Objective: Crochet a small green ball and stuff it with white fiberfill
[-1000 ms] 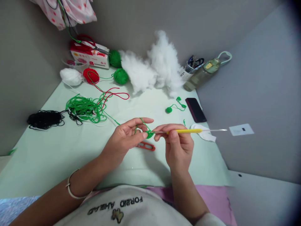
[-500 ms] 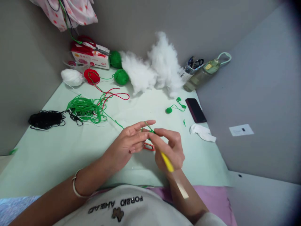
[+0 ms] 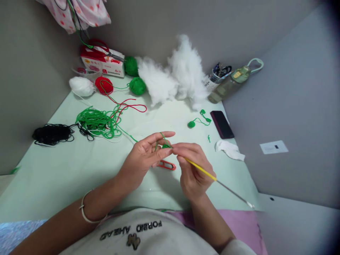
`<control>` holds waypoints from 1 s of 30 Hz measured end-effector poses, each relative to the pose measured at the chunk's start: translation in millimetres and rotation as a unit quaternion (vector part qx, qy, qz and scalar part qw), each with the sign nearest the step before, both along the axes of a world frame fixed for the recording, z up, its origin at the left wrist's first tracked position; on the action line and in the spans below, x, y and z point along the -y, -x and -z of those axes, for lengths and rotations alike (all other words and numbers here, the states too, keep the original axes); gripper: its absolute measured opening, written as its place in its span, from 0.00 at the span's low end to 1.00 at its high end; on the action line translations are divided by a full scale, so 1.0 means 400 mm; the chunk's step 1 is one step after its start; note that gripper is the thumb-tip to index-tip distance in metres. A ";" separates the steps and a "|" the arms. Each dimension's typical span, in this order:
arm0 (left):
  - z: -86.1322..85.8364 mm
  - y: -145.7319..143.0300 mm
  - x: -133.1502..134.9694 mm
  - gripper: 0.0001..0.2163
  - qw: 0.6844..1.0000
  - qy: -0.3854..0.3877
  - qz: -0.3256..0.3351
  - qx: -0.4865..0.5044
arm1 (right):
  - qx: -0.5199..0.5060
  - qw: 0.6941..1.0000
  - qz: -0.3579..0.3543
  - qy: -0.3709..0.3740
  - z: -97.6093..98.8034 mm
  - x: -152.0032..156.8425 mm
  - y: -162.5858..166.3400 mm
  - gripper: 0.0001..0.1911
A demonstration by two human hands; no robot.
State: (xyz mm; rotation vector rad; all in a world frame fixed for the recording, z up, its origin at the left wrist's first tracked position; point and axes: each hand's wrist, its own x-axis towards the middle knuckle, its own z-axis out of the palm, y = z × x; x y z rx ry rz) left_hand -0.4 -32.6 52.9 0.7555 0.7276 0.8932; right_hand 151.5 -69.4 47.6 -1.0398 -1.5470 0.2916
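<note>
My left hand (image 3: pixel 145 156) pinches a small piece of green crochet (image 3: pixel 166 146) between thumb and fingers. A green yarn strand (image 3: pixel 130 136) runs from the tangled green yarn (image 3: pixel 97 122) to this hand and passes over its raised index finger. My right hand (image 3: pixel 195 166) is closed on a crochet hook (image 3: pixel 202 170) with a yellow grip and a thin metal shaft pointing down to the right. The hook's working tip meets the green piece at my left fingertips, partly hidden. Beneath my hands lies an orange-red tool with a slotted frame (image 3: pixel 167 165).
Black yarn (image 3: pixel 53 134) lies at left. White (image 3: pixel 81 86), red (image 3: pixel 104 85) and green yarn balls (image 3: pixel 137 86) stand behind, near white stuffing (image 3: pixel 186 71). At right are a small green crocheted piece (image 3: pixel 191 124), a phone (image 3: pixel 222 124), crumpled tissue (image 3: pixel 230 150) and a bottle (image 3: pixel 228 83).
The hook has swung outward, its rear end now pointing farther right. My right hand has turned and shifted slightly right; the left has moved a little left, showing more of the orange-red tool.
</note>
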 end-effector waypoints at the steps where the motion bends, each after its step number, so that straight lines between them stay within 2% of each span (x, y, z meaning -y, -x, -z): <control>1: -0.002 0.001 -0.003 0.19 1.000 0.007 0.005 0.005 | 0.001 1.000 -0.002 0.001 -0.002 0.002 0.000 0.13; 4: -0.007 0.006 -0.013 0.23 0.999 0.025 0.033 0.018 | -0.068 0.996 -0.034 0.038 -0.005 0.002 -0.005 0.10; 8: -0.003 0.016 -0.026 0.23 0.995 0.048 0.080 0.047 | -0.213 0.969 -0.083 0.097 -0.004 -0.009 -0.017 0.08; 11: 0.006 0.023 -0.028 0.19 0.987 0.061 0.117 0.087 | -0.272 0.948 -0.092 0.140 -0.008 -0.019 -0.028 0.07; 14: 0.009 0.024 -0.023 0.13 0.984 0.063 0.122 0.112 | -0.301 0.930 -0.101 0.186 -0.010 -0.025 -0.038 0.08; 17: 0.006 0.017 -0.014 0.15 0.992 0.037 0.090 0.082 | -0.297 0.923 -0.120 0.213 -0.006 -0.023 -0.038 0.08; 21: 0.004 0.004 -0.002 0.18 1.000 -0.007 0.024 -0.007 | -0.226 0.955 -0.074 0.176 0.005 -0.014 -0.027 0.09; 30: 0.009 0.006 0.002 0.14 1.000 0.000 0.026 -0.002 | -0.160 0.976 -0.081 0.126 0.007 -0.020 -0.015 0.09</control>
